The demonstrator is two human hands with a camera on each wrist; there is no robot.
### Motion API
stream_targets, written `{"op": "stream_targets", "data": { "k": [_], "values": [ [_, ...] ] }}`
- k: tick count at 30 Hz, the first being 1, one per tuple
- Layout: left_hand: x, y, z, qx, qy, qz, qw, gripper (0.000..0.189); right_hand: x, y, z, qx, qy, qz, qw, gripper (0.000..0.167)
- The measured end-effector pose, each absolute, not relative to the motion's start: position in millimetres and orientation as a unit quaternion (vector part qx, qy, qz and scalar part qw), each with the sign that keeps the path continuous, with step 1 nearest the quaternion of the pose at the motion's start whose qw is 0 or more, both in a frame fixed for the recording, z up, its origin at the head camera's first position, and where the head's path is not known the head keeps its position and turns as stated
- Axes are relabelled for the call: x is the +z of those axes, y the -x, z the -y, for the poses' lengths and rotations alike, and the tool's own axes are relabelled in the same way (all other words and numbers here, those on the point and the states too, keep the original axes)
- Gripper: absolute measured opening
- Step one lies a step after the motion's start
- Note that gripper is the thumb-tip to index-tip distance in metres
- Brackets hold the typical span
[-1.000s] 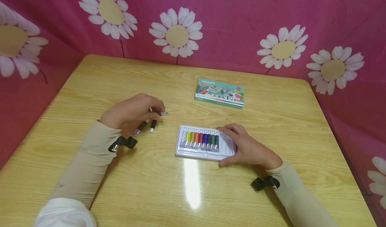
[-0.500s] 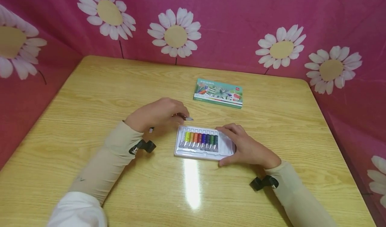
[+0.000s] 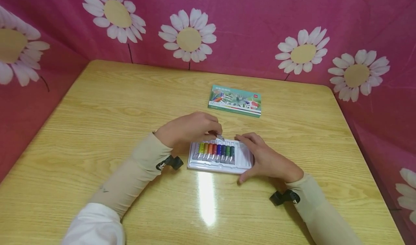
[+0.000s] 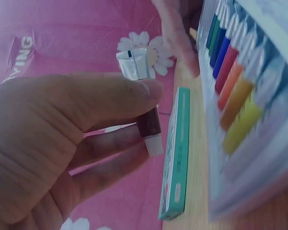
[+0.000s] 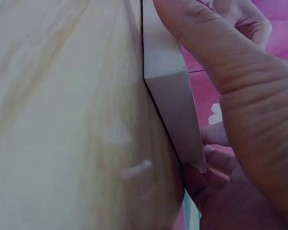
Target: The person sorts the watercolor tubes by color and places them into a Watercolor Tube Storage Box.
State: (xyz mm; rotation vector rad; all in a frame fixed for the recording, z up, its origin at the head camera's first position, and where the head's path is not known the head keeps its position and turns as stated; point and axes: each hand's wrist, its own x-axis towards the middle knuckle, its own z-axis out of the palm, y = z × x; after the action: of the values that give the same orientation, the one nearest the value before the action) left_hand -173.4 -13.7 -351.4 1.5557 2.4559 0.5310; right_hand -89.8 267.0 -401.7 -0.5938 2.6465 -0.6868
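Note:
My left hand (image 3: 191, 128) pinches a small dark brown paint tube (image 4: 149, 123) with a white cap and silver crimped end. It hovers over the far edge of a white plastic tray (image 3: 212, 167). Lying side by side in that tray is a row of paint tubes (image 3: 219, 153), from yellow through orange, red and blue to green; the tray's right part holds none. My right hand (image 3: 271, 162) grips the tray's right end, thumb on the near side and fingers on the far side. The right wrist view has the tray's side wall (image 5: 175, 115) between them.
Behind the tray lies a flat green paint box (image 3: 234, 101) with printed pictures. The wooden table (image 3: 156, 209) meets a pink cloth (image 3: 240, 31) with daisies at its back and sides.
My left hand has carried the tube rightward from the table's left part to above the tray. Two dark tubes seen on the table earlier are now hidden by the left arm. My right hand stays put.

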Motion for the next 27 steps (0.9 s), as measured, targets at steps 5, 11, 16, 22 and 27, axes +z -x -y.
{"op": "stream_targets", "data": {
  "k": [5, 11, 16, 22, 27],
  "values": [
    [-353, 172, 0, 0.177, -0.543, -0.816, 0.096, 0.018, -399, 90, -269, -0.229, 0.205, -0.935, 0.175, 0.137],
    [-354, 169, -13, 0.165, -0.556, -0.81, 0.084, 0.021, -399, 92, -271, -0.223, 0.205, -0.937, 0.177, 0.125],
    [-355, 167, -22, 0.158, -0.57, -0.803, 0.076, 0.016, -399, 92, -271, -0.225, 0.21, -0.936, 0.174, 0.119],
    [-358, 164, -32, 0.165, -0.578, -0.795, 0.082, 0.023, -399, 92, -273, -0.229, 0.21, -0.935, 0.17, 0.117],
    [-364, 159, -43, 0.159, -0.608, -0.775, 0.07, 0.028, -400, 91, -274, -0.236, 0.22, -0.933, 0.159, 0.11]
  ]
}}
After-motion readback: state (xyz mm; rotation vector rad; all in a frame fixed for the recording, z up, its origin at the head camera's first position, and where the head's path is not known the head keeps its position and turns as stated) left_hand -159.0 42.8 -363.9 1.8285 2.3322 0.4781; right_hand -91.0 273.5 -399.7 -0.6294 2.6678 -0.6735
